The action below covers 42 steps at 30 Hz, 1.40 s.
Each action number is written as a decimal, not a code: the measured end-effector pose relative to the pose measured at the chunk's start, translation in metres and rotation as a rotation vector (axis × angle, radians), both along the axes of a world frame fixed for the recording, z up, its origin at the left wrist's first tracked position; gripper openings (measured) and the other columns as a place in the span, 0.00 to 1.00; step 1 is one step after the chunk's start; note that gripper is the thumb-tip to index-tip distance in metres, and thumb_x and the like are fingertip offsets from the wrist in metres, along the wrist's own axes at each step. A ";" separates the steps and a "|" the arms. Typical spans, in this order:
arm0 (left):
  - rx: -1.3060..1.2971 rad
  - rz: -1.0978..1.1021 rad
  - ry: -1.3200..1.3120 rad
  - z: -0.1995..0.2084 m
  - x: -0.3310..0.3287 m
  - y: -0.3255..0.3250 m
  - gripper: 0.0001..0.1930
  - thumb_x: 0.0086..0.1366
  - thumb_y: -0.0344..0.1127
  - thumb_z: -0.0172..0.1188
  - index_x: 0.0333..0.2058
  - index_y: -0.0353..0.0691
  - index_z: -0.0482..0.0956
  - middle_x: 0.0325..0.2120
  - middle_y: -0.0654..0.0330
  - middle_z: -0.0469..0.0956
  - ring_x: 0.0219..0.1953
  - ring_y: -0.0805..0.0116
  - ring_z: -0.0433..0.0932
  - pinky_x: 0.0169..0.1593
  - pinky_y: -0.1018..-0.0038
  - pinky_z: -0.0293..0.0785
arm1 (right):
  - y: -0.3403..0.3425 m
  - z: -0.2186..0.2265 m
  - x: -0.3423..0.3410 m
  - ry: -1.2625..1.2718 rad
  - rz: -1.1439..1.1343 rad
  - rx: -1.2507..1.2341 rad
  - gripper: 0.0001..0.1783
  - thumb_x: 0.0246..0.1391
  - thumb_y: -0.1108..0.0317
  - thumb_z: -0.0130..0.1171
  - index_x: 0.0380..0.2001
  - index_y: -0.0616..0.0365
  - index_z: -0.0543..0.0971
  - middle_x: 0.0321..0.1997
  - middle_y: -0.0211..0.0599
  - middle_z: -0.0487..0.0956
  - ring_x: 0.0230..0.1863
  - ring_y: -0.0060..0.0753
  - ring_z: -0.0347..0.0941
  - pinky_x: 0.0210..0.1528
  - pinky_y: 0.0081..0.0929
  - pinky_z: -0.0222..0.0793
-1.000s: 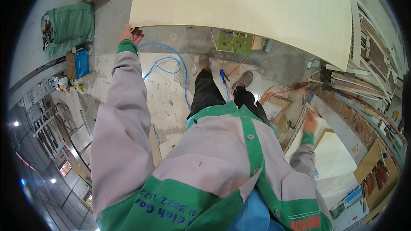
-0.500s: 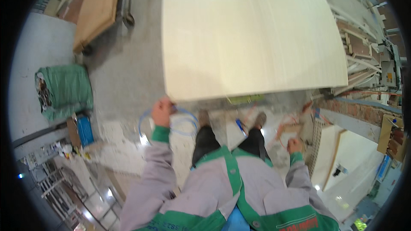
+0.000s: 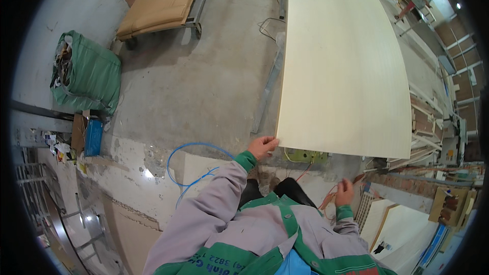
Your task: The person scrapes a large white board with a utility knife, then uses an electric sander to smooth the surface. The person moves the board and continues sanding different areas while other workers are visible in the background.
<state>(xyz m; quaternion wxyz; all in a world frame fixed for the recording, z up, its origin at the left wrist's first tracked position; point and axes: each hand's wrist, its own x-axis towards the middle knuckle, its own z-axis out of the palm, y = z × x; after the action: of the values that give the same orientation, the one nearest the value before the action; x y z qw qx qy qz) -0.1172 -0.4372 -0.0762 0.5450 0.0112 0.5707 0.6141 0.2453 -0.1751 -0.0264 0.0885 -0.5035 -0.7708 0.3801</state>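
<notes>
A large pale wooden panel (image 3: 346, 71) lies ahead of me, its near edge crossing in front of my legs. My left hand (image 3: 264, 147) is closed on the panel's near left corner, its fingertips pressed to the edge. On the right, apart from the panel, my right hand (image 3: 345, 192) hangs above the floor with its fingers loosely bent and nothing visible in it. A green metal piece (image 3: 305, 155) shows partly under the panel's near edge, the rest hidden. A blue hose (image 3: 175, 148) curls on the floor left of my left forearm.
At the far left stands a wheeled cart (image 3: 197, 30) with brown boards (image 3: 163, 5). A stuffed green sack (image 3: 91, 76) and a blue box (image 3: 93, 136) are by the left wall. Wood scraps (image 3: 425, 122) pile up on the right. Another person (image 3: 422, 1) stands at the far right.
The panel's near left corner has swung to the right, and my left hand has moved right with it. A metal bar on the floor now shows beside the panel. My view has shifted.
</notes>
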 end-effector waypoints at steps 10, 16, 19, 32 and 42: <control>0.025 -0.086 0.013 0.009 -0.012 -0.002 0.30 0.66 0.56 0.70 0.52 0.33 0.81 0.36 0.64 0.81 0.37 0.77 0.77 0.43 0.77 0.75 | -0.001 0.059 -0.313 0.570 0.270 0.176 0.13 0.66 0.73 0.60 0.51 0.66 0.81 0.47 0.41 0.84 0.45 0.27 0.80 0.51 0.26 0.77; -0.043 -0.396 0.122 -0.031 -0.087 -0.018 0.27 0.58 0.51 0.76 0.47 0.35 0.83 0.36 0.59 0.85 0.41 0.69 0.82 0.47 0.71 0.77 | -0.089 0.038 -0.424 0.570 0.364 0.000 0.13 0.66 0.72 0.61 0.51 0.65 0.81 0.42 0.37 0.84 0.42 0.25 0.79 0.46 0.25 0.76; -0.039 -0.307 0.215 -0.092 -0.169 -0.053 0.22 0.57 0.44 0.73 0.46 0.37 0.85 0.37 0.56 0.87 0.41 0.66 0.84 0.47 0.68 0.80 | -0.128 0.017 -0.453 0.381 0.276 -0.157 0.13 0.66 0.72 0.61 0.51 0.64 0.81 0.40 0.34 0.84 0.40 0.23 0.79 0.46 0.23 0.76; -1.263 -1.117 0.836 -0.102 -0.559 -0.497 0.15 0.67 0.40 0.53 0.38 0.45 0.90 0.40 0.50 0.88 0.44 0.49 0.87 0.47 0.53 0.81 | -0.102 0.040 -0.600 -0.104 0.229 -0.092 0.17 0.62 0.61 0.63 0.48 0.60 0.83 0.44 0.47 0.86 0.44 0.42 0.84 0.49 0.36 0.78; -1.050 -0.756 0.595 -0.134 -0.678 -0.236 0.20 0.65 0.47 0.55 0.49 0.46 0.87 0.47 0.53 0.86 0.49 0.49 0.85 0.56 0.55 0.79 | 0.000 -0.020 -0.834 0.068 0.222 -0.122 0.15 0.62 0.60 0.61 0.46 0.58 0.85 0.44 0.46 0.86 0.46 0.48 0.84 0.51 0.38 0.78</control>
<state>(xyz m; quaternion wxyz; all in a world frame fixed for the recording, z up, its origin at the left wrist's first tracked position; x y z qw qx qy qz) -0.7953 -0.6729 -0.2099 0.4753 0.1113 0.8728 -0.0022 -0.5890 -0.1751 -0.0459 0.0414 -0.4062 -0.7939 0.4506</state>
